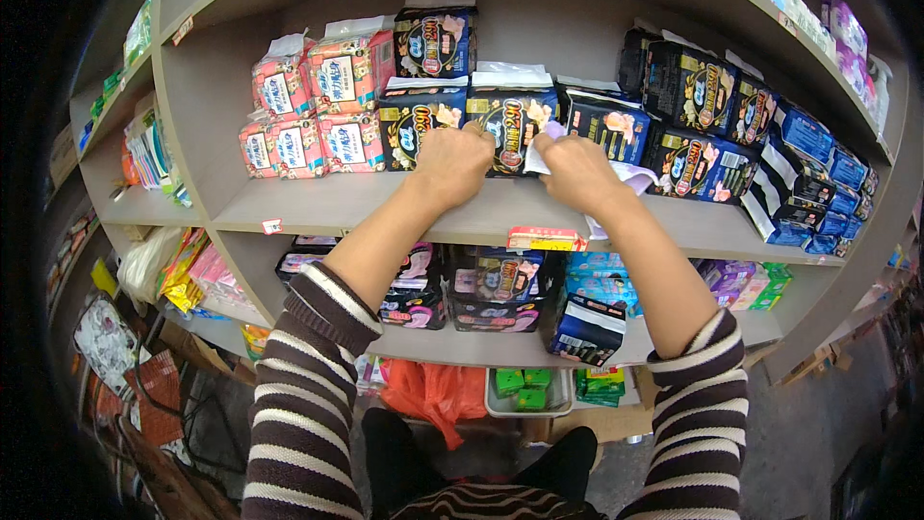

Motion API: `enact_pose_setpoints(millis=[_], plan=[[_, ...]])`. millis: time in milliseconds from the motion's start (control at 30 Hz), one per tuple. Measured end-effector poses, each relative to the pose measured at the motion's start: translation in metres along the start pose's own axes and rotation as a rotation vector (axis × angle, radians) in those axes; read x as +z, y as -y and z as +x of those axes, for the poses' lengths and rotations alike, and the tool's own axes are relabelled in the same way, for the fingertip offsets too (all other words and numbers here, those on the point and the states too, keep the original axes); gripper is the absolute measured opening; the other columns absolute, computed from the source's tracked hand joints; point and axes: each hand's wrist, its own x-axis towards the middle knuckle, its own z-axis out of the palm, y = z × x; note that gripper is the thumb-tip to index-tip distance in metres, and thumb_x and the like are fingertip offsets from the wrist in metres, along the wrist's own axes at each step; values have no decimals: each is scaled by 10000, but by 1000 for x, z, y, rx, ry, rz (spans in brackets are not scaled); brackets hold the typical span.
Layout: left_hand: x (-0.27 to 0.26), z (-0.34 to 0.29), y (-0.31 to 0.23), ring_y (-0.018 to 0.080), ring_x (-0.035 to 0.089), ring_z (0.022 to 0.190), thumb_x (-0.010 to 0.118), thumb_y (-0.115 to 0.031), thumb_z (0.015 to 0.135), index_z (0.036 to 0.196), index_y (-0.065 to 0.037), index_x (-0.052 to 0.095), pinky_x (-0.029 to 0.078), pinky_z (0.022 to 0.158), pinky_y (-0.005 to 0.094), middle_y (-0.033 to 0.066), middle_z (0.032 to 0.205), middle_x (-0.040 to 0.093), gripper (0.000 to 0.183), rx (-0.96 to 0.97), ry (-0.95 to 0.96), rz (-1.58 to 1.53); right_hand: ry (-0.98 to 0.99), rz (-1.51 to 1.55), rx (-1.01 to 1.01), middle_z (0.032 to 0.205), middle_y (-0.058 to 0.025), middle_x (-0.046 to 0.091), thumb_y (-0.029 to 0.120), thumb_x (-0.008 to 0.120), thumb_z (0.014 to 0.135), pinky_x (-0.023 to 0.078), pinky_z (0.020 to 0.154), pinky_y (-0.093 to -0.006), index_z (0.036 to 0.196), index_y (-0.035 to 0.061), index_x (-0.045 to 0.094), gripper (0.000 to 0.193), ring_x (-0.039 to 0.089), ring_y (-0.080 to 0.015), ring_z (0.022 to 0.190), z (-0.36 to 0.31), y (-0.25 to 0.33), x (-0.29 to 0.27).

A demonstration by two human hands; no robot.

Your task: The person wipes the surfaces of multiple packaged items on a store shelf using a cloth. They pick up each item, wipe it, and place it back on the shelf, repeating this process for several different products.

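On the middle shelf stand black packs of sanitary pads with gold and pink print. My left hand (456, 166) is closed at the left edge of the middle front pack (510, 120) and seems to grip it; its fingertips are partly hidden. Just to the right, my right hand (580, 173) is closed on a pale lilac cloth (630, 176), which hangs over the shelf edge and reaches up by the same pack. Another black pack (416, 123) touches the left side of my left hand. Behind my right hand is a dark blue pack (608, 125).
Pink packs (351, 142) are stacked at the left of the shelf (361, 200). More dark packs (688, 87) stand at the right. A red and white price tag (546, 239) sits on the shelf's front edge. Below are more packs, a red plastic bag (438, 395) and a grey bin (496, 406).
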Motion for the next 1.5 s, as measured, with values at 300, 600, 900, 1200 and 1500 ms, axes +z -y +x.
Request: enact_pose_setpoints(millis=[300, 600, 900, 1200, 1500], plan=[[-9, 10, -8, 321, 642, 675, 588, -93, 702, 733, -21, 627, 504, 556, 432, 183, 770, 625, 87, -8, -16, -3, -244, 0, -63, 807, -208, 634, -9, 586, 656, 510, 722, -423, 922, -8, 573, 267, 617, -352, 812, 0, -18, -29], [-7, 16, -32, 293, 609, 677, 633, -154, 793, 980, -11, 609, 479, 610, 354, 153, 817, 604, 237, 64, -122, -390, -89, 304, 268, 1047, -265, 592, 300, 643, 741, 427, 891, -395, 1112, -40, 561, 510, 561, -395, 1004, 43, -77, -43], [-48, -43, -58, 208, 573, 559, 709, -101, 732, 851, 15, 613, 448, 505, 284, 120, 675, 568, 192, 39, -208, -843, 91, 127, 108, 1055, -275, 589, 248, 807, 521, 448, 872, -372, 1210, -70, 475, 828, 584, -363, 993, 16, -75, -64], [-53, -72, -66, 216, 566, 525, 708, -107, 736, 815, 4, 606, 437, 470, 292, 108, 659, 569, 170, 43, -181, -894, 166, 28, 118, 976, -251, 587, 126, 774, 514, 452, 837, -372, 1233, -33, 447, 806, 573, -361, 963, 8, -58, -75], [-55, -47, -52, 300, 595, 744, 770, -251, 661, 1011, 55, 541, 486, 629, 351, 181, 876, 576, 518, 11, -212, -719, -236, -229, -110, 939, -180, 576, 106, 753, 544, 447, 785, -397, 1147, -4, 478, 672, 513, -334, 913, -75, -20, -78]])
